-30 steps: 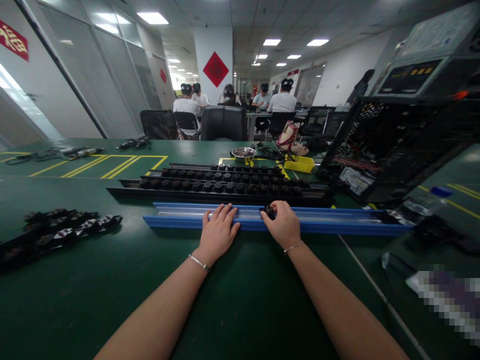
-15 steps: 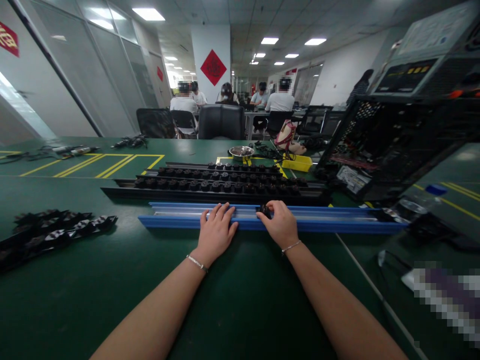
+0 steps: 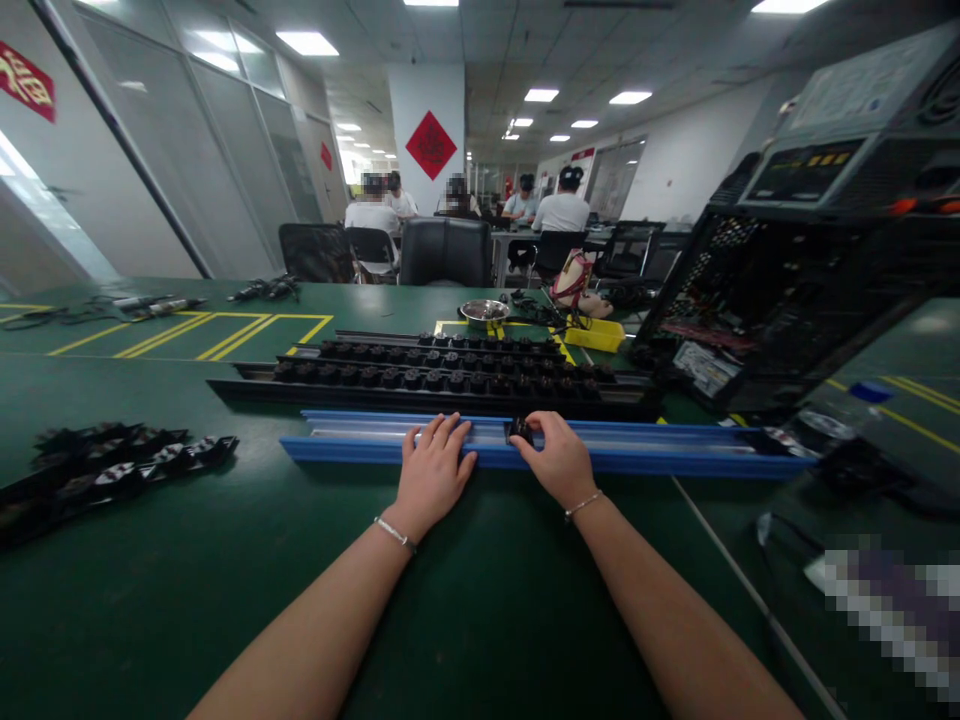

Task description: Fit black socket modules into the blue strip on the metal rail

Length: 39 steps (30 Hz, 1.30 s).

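Note:
A long blue rail (image 3: pixel 660 455) lies across the green table in front of me. My left hand (image 3: pixel 433 472) rests flat on the rail, fingers stretched out and together, holding nothing. My right hand (image 3: pixel 553 459) is closed in a pinch on a small black part (image 3: pixel 518 431) that sits in the rail's channel, just right of my left hand. Behind the blue rail lie black rails (image 3: pixel 420 385) filled with several of the same black parts.
A heap of black parts (image 3: pixel 112 465) lies at the left. A metal bowl (image 3: pixel 484 311) and a yellow tray (image 3: pixel 595 334) stand at the back. An open black computer case (image 3: pixel 795 300) looms at the right. Several seated people work at far tables.
My right hand has slid the small black part leftward along the blue rail, closer to my left hand. My left hand has stayed on the rail.

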### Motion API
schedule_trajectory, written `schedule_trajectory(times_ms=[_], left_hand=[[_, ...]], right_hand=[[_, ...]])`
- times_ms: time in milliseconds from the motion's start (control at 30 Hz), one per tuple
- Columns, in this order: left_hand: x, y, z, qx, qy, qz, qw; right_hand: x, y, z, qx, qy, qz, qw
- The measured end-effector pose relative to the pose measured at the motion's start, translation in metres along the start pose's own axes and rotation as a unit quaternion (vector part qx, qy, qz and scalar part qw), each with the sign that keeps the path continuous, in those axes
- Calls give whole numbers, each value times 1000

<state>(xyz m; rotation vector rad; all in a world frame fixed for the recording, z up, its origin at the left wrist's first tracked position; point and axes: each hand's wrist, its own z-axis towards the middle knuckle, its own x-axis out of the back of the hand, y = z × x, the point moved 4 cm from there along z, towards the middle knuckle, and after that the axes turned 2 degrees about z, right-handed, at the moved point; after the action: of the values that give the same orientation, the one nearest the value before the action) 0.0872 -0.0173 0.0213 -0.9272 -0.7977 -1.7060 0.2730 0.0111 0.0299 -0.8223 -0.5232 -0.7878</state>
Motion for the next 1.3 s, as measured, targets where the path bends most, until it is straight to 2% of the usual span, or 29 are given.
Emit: schedule_trajectory(times_ms=[200, 633, 933, 1067, 1300], left_hand=[[0, 0, 1, 5, -7, 1, 1000], [-1, -1, 1, 2, 3, -2, 1000], [-1, -1, 1, 6, 2, -6, 1000], [-1, 1, 0, 1, -4, -3, 1000], [-2, 2, -1, -11, -9, 7, 1000]], right_hand=[[-2, -3, 0, 41, -34, -17, 998], [-1, -4, -1, 50, -53, -36, 997], [-1, -9, -2, 119, -83, -25, 989], [0, -12, -2, 129, -79, -32, 988], [-1, -17, -3, 146, -113, -41, 982]])
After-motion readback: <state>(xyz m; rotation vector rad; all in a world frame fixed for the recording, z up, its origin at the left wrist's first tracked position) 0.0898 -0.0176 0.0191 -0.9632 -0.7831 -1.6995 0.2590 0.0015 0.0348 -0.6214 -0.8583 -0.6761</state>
